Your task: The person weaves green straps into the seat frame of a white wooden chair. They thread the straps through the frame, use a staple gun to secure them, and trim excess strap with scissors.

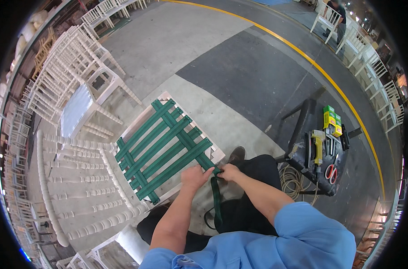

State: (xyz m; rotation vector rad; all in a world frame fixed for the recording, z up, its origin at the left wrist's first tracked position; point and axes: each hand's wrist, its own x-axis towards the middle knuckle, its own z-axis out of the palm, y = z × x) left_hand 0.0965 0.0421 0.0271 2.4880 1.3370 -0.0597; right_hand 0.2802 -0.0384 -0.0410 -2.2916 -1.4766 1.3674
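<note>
Left hand and right hand are pinching a green webbing strap at the near right seat corner of the spindle-back chair, other straps already crisscrossing, this tail hanging loose, seemingly unfinished.

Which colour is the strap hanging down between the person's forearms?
Dark green; the strap shows best in the head view.

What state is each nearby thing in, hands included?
Left hand: curled, thumb toward the loose strap; grip unclear.
Right hand: pinching the loose strap.
Loose strap: end hanging down.
Green straps: interlaced across the seat frame.
Seat frame: gaps open between straps.
Yellow tool: lying on the black stool.
Scissors: lying there; blades' opening unclear.
Hose: coiled by the stool.
</note>
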